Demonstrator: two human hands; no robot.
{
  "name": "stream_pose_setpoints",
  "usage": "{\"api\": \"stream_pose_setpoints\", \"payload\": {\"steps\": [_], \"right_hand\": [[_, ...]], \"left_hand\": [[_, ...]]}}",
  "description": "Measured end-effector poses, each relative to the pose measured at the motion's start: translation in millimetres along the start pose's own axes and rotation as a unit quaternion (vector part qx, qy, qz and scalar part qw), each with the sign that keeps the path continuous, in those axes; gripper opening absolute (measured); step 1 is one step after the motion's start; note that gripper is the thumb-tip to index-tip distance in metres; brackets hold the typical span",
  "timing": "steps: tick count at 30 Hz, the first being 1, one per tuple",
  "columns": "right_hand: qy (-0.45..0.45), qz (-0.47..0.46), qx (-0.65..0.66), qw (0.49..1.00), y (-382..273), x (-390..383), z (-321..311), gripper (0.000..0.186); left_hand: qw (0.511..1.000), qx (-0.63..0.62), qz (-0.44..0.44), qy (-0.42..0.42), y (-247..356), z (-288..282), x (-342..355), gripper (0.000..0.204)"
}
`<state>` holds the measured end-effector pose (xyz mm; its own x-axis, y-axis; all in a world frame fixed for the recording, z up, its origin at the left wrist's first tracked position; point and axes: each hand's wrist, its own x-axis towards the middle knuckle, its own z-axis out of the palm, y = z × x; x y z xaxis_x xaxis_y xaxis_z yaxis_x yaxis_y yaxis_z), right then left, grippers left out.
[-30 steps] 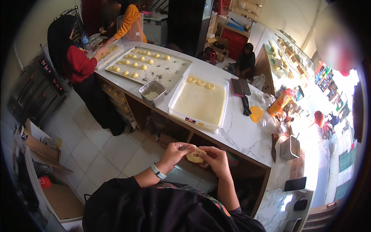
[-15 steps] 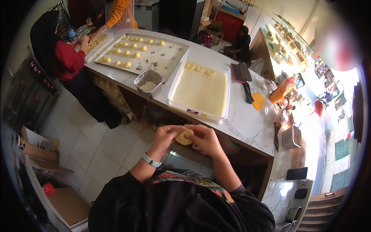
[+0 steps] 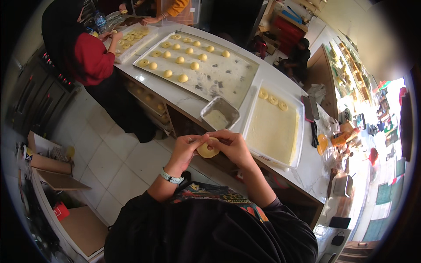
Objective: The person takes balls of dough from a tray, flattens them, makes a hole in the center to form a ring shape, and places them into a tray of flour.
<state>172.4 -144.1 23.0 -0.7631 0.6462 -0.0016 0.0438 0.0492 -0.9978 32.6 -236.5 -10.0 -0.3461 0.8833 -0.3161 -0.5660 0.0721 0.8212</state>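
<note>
Head view gives me a pale yellow dough ring (image 3: pixel 204 152), held up just in front of the near edge of the tabletop (image 3: pixel 308 173). The left hand (image 3: pixel 186 149) is closed to a thumb-and-finger pinch on the ring's left side; the right hand (image 3: pixel 230 144) curls over its right side, thumb near the hole, though I cannot tell whether a fingertip sits inside. To shape this well, I would press lightly and evenly, turning the ring in small steps so the hole ends up round; 1 hard squeeze could thin or tear it. The dough looks soft, smooth and matte. I see 3 flat rings (image 3: pixel 272 100) at the far end of a translucent plastic tub (image 3: pixel 272 131), round dough balls (image 3: pixel 180 60) on a wide metal tray (image 3: pixel 234 76), and pale powder (image 3: pixel 216 118) in a deep metal tin (image 3: pixel 223 104). Grey veins marble the glossy white tabletop.
</note>
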Motion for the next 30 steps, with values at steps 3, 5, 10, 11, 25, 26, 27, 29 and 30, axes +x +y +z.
{"api": "stream_pose_setpoints", "payload": {"steps": [3, 5, 10, 11, 25, 26, 27, 29, 30], "right_hand": [[-0.002, 0.017, -0.006, 1.0, -6, 24, 10, 0.029], [0.013, 0.053, -0.006, 0.999, -2, 37, 8, 0.033], [0.018, 0.058, 0.005, 0.998, -1, 54, -2, 0.035], [0.035, 0.053, 0.016, 0.998, -1, 53, -9, 0.035], [0.152, 0.042, 0.045, 0.987, 11, 10, -185, 0.038], [0.155, 0.039, 0.049, 0.986, 12, 5, -196, 0.038], [0.155, 0.045, 0.047, 0.986, 12, 0, -206, 0.039], [0.161, 0.053, 0.048, 0.984, 17, -9, -226, 0.04], [0.144, 0.03, 0.075, 0.986, 21, -11, -236, 0.041]], "left_hand": [[1.0, 0.024, 0.01, 0.015, 24, -22, 13, 0.03], [1.0, 0.025, 0.007, 0.017, 35, -26, 21, 0.031], [0.999, 0.027, -0.017, -0.034, 40, -17, 52, 0.03], [0.999, 0.029, -0.019, -0.037, 40, -12, 58, 0.03], [0.983, 0.101, -0.069, -0.137, -10, 155, 128, 0.027], [0.982, 0.106, -0.07, -0.139, -16, 165, 132, 0.027], [0.981, 0.112, -0.07, -0.139, -22, 176, 135, 0.027], [0.98, 0.113, -0.079, -0.142, -32, 198, 138, 0.028], [0.979, 0.117, -0.082, -0.144, -38, 207, 140, 0.028]]}}
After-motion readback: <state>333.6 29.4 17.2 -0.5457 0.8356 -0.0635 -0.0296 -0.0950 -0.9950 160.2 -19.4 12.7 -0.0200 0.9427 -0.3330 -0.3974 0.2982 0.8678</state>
